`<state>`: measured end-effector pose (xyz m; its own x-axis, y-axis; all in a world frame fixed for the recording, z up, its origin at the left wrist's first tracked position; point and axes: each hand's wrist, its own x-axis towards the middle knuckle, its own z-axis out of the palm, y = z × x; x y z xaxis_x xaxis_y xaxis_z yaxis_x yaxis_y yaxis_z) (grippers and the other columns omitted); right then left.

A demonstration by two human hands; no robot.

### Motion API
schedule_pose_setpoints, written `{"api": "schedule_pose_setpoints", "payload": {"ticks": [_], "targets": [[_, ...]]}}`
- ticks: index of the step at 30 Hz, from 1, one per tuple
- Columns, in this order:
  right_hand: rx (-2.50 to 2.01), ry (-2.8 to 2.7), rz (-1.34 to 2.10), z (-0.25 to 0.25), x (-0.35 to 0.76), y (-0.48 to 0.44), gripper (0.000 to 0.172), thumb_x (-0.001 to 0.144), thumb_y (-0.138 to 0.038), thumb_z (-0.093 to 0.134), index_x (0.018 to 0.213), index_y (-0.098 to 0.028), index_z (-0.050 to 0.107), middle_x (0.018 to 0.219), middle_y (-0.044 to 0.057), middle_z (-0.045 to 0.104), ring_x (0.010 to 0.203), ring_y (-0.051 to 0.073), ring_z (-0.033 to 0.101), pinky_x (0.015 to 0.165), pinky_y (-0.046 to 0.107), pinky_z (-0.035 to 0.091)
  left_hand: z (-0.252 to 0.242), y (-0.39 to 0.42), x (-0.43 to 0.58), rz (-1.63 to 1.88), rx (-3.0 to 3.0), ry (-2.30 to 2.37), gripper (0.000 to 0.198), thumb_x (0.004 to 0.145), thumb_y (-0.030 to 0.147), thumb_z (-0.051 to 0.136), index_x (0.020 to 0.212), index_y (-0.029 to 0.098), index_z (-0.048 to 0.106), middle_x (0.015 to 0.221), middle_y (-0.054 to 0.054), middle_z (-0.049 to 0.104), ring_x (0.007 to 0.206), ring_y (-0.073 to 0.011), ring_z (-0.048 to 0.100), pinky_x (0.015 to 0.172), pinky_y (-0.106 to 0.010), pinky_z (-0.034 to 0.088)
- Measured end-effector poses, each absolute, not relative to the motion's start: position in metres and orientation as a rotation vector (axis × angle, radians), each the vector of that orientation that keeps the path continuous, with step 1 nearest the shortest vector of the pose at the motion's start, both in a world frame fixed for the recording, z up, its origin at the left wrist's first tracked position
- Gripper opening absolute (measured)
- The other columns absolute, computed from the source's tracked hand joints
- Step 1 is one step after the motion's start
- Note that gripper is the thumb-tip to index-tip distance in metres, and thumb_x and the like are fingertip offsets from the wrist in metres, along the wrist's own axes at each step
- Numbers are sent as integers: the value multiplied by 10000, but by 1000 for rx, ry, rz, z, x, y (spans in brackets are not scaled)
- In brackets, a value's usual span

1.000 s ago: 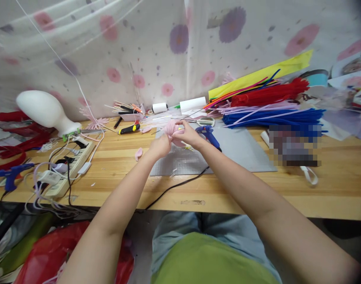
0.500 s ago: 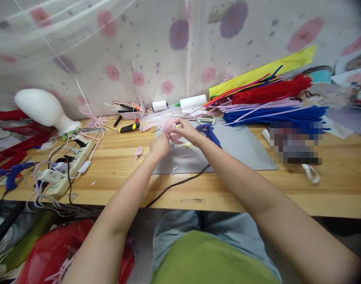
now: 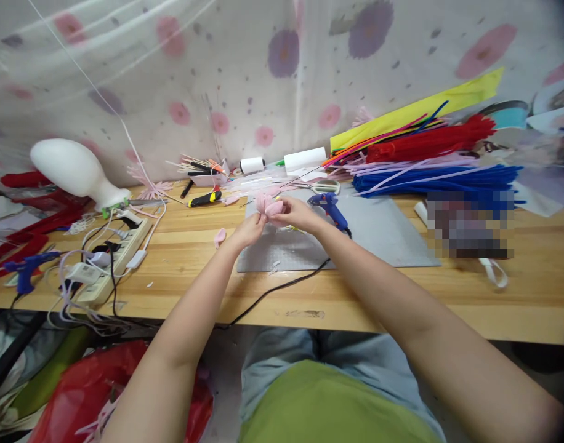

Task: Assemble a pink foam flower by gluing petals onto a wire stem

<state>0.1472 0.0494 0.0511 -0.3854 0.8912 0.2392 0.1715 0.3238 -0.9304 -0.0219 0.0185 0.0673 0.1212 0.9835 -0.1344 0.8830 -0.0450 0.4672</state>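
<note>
Both my hands meet over the grey cutting mat (image 3: 383,237) on a wooden table (image 3: 517,307). My left hand (image 3: 247,230) and my right hand (image 3: 297,213) pinch a small pink fuzzy flower (image 3: 266,202) between their fingers. The flower is made of bent pink pipe cleaner and has a thin wire stem running back to the right. A blue glue gun (image 3: 330,208) lies on the mat just right of my right hand. One loose pink petal (image 3: 220,237) rests on the wood left of my left hand.
Bundles of blue (image 3: 430,178), red (image 3: 430,144) and pink pipe cleaners lie at the back right. A white lamp (image 3: 76,172), a power strip (image 3: 118,252) with cables and a second blue glue gun (image 3: 26,271) are on the left. A black cord (image 3: 273,292) crosses the front edge.
Both hands stayed together on the pink flower, turning and lowering it slightly. The view shifted a little.
</note>
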Motion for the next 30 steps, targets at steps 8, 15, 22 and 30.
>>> {"api": "schedule_pose_setpoints", "payload": {"ticks": [8, 15, 22, 30], "targets": [[-1098, -1838, 895, 56, 141, 47, 294, 637, -420, 647, 757, -156, 598, 695, -13, 563, 654, 122, 448, 595, 244, 314, 72, 13, -16, 189, 2001, 1949, 509, 948, 446, 162, 1088, 175, 569, 1209, -148, 617, 1101, -283, 584, 903, -418, 434], [-1081, -1742, 972, 53, 140, 46, 281, 626, -424, 658, 726, -168, 600, 676, -22, 559, 645, 121, 446, 601, 248, 327, 79, 7, -11, 167, 2036, 2028, 475, 948, 440, 176, 1115, 198, 549, 1221, -148, 616, 1099, -279, 593, 868, -392, 445], [-896, -1608, 1227, 57, 145, 43, 348, 592, -463, 719, 748, -174, 600, 702, -22, 589, 697, 131, 520, 667, 259, 405, 70, 12, -18, 374, 2004, 1929, 377, 940, 411, 257, 964, 193, 564, 1043, -109, 648, 970, -218, 601, 793, -320, 449], [-770, -1120, 1541, 56, 157, 43, 441, 672, -607, 657, 804, -195, 579, 870, 44, 654, 840, 148, 614, 855, 311, 471, 85, 16, -53, 372, 1500, 1162, 316, 766, 472, 426, 615, 195, 428, 526, 43, 219, 431, -79, 183, 417, -220, 193]]}}
